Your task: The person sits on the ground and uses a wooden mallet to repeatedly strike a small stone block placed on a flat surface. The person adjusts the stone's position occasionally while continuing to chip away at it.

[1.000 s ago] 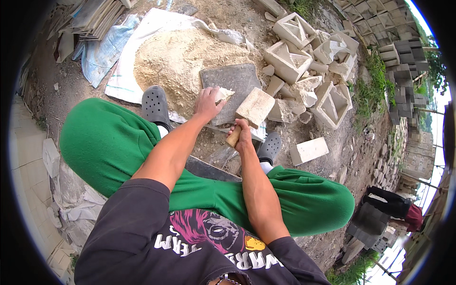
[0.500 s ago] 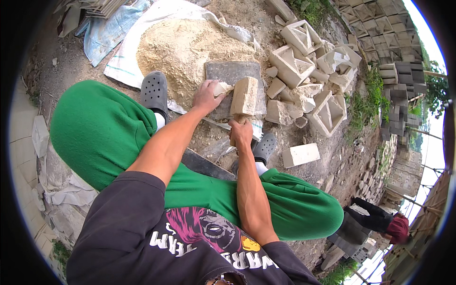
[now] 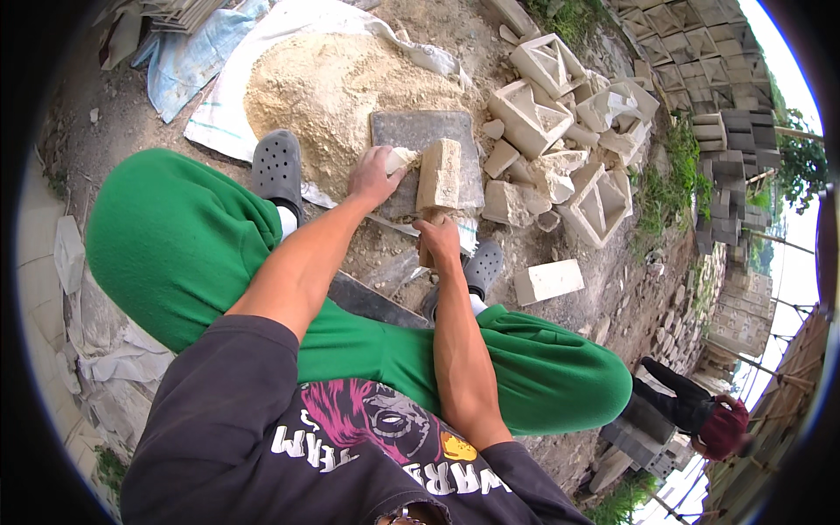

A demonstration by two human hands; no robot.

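Note:
My right hand [image 3: 440, 239] is wrapped round the handle of a mallet with a thick, pale, dust-covered block head [image 3: 439, 175]. That head lies over a dark flat slab [image 3: 411, 128], though whether it touches the slab I cannot tell. Just left of the mallet, my left hand [image 3: 374, 178] grips a small pale chunk of broken block [image 3: 401, 159] by the slab's left edge. Crushed tan material [image 3: 306, 96] is heaped beyond my left hand on a white woven sack [image 3: 214, 122].
Broken pale ventilation blocks [image 3: 529, 118] are piled right of the slab. A whitish brick [image 3: 549, 282] lies nearer my right knee. My feet in grey clogs [image 3: 277, 166] flank the work spot. At far right, a person in a dark red top [image 3: 722, 427] is beside grey blocks.
The whole view has shifted slightly left. My hands, the mallet and the chunk keep nearly the same places. The person at far right has changed posture, an arm now showing.

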